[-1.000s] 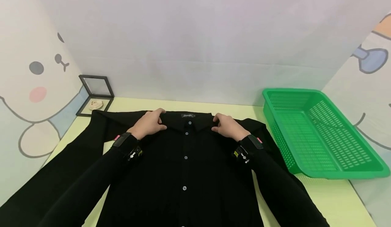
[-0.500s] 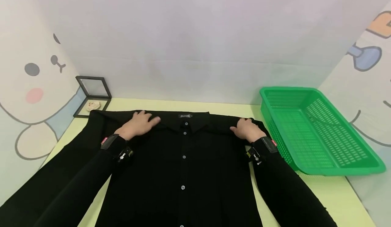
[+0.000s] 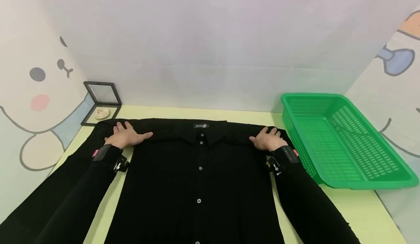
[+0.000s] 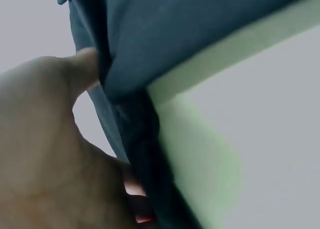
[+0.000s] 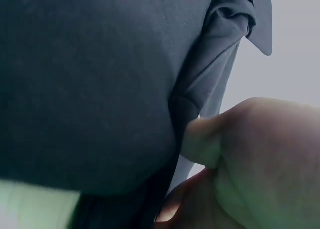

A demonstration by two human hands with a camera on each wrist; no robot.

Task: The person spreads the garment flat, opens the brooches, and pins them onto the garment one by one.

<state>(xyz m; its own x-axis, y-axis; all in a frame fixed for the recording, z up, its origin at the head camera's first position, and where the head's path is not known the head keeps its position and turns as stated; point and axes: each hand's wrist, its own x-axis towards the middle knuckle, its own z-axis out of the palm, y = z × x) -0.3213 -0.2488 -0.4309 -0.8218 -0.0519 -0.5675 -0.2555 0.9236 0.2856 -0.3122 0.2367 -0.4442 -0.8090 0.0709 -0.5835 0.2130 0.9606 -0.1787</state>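
Both the left hand (image 3: 124,138) and right hand (image 3: 269,140) rest, fingers apart, on the far edge of the black shirt (image 3: 167,185), spread over the table (image 3: 357,213); from here, flattening looks nearly done, creases left.

A shirt (image 3: 177,178) lies on the table (image 3: 357,215), basket (image 3: 347,142) at right, frame (image 3: 108,104) at back left.

The black-sleeved left arm (image 3: 78,196) and right arm (image 3: 315,204) reach forward on either side of the collar (image 3: 187,130), both wrists (image 3: 284,156) nearer the person than it is. The left hand (image 3: 124,137), palm down, is well left of the collar, fingers (image 3: 120,126) spread, thumb (image 3: 145,136) stretched toward it. The right hand (image 3: 268,140), also palm down, is well to its right, fingers parted, thumb pointing collarward.
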